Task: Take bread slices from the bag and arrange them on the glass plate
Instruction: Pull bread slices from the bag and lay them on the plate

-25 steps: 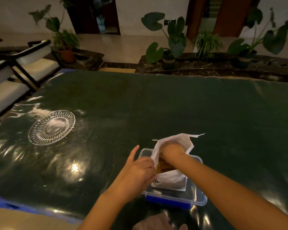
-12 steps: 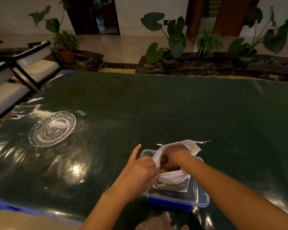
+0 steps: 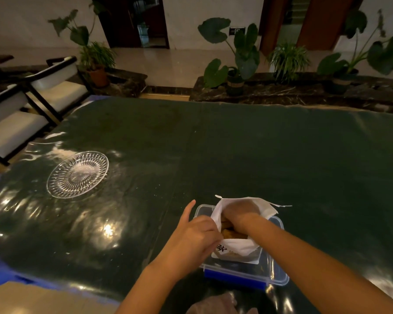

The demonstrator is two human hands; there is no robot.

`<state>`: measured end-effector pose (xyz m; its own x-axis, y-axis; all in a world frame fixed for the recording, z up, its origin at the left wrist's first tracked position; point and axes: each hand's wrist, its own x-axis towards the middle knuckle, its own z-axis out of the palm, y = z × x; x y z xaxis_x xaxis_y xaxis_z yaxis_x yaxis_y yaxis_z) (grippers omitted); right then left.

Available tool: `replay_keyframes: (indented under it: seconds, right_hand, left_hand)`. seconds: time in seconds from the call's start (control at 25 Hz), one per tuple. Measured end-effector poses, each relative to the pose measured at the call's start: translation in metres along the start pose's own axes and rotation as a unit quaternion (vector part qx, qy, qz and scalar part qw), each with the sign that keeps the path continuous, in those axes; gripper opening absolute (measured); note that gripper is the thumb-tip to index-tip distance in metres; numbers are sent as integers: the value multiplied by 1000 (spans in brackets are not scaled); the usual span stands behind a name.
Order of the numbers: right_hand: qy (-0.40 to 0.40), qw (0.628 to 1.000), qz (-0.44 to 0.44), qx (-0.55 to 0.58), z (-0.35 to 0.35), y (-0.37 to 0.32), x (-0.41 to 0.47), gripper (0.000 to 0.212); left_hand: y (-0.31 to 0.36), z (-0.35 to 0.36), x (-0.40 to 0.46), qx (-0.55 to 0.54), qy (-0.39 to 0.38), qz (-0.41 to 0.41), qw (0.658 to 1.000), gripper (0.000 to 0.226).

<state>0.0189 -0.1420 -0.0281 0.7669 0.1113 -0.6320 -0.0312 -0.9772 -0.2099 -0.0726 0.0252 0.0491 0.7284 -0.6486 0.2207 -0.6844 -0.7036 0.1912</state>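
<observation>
A white bag [image 3: 236, 247] stands in a clear plastic box with a blue clip [image 3: 275, 271] near the table's front edge. Golden-brown bread [image 3: 228, 233] shows inside the bag's mouth. My left hand [image 3: 195, 239] pinches the bag's left rim, index finger pointing up. My right hand [image 3: 241, 213] is pushed down into the bag, its fingers hidden, so its hold on the bread cannot be seen. The cut-glass plate [image 3: 77, 174] lies bare at the table's left, well away from both hands.
The table is covered by a dark green glossy cloth [image 3: 236, 150]. White cushioned chairs [image 3: 43, 98] stand beyond the left edge. Potted plants [image 3: 236, 64] line a ledge behind the far edge. A crumpled clear wrapper [image 3: 213, 305] lies at the bottom edge.
My right hand has sunk deeper into the bag, and the bag's top has been pushed lower and wider. My left hand keeps its pinch on the rim.
</observation>
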Motion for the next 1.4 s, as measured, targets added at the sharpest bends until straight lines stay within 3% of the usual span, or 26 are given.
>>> replay_keyframes:
  seconds: [0.16,0.24,0.44,0.6,0.76,0.84,0.92,1.0,1.08,1.2,1.28,1.4]
  right_hand:
    - [-2,1000,-16,3,-13,-1,-8,16]
    - [-8,997,-46,-65,-21,1,-16,15]
    - [99,971,-126,-178,-47,7,-58,23]
    - [186,952,-209,-123,-71,19,-93,19]
    - [225,951,-209,-43,-95,29,-112,3]
    - [232,949,-212,21,-106,32,-119,7]
    - [233,940,-229,101,-119,36,-126,11]
    - [228,920,-258,187,-131,37,-133,12]
    - [198,894,-287,282,-140,35,-137,10]
    - [142,856,-307,392,-144,25,-136,19]
    - [123,844,-299,428,-143,15,-131,20]
    - [101,826,-276,481,-136,-5,-121,21]
  left_hand:
    - [3,-2,2,7,10,7,1000,23]
    - [5,-2,4,9,19,10,1000,23]
    - [3,1,9,5,33,16,999,16]
    - [-2,4,9,2,44,-3,999,14]
    - [-9,7,5,-23,48,-46,998,12]
    - [-8,4,6,-96,68,-93,989,20]
    - [-6,0,9,-209,131,-166,955,34]
    - [-4,-3,16,-346,217,-233,882,55]
    - [-4,-6,27,-505,217,-278,788,76]
    - [-8,-12,38,-615,218,-296,698,69]
    - [-12,-18,37,-628,247,-304,673,54]
    - [-23,-24,24,-615,280,-312,667,41]
